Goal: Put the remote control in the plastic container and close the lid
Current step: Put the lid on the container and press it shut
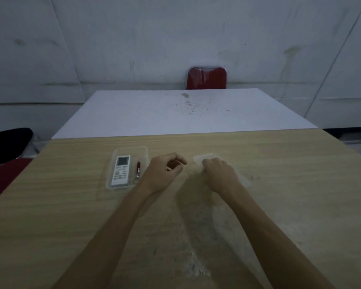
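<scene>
A white remote control (121, 171) lies face up inside a clear plastic container (143, 151) on the wooden table, left of centre. Beside the remote in the container is a small red item on a key ring (138, 168). The clear lid (204, 158) lies flat on the table to the right of the container. My right hand (219, 174) rests on the lid, its fingers curled down over the lid's near part. My left hand (165, 174) hovers just right of the container, fingers loosely curled and holding nothing.
The wooden table (279, 205) has a dusty, scuffed patch near me. Behind it stands a white table (175, 113) with dark specks, and a red chair (206, 78) against the wall. Red and black seats (4, 159) are at the left edge.
</scene>
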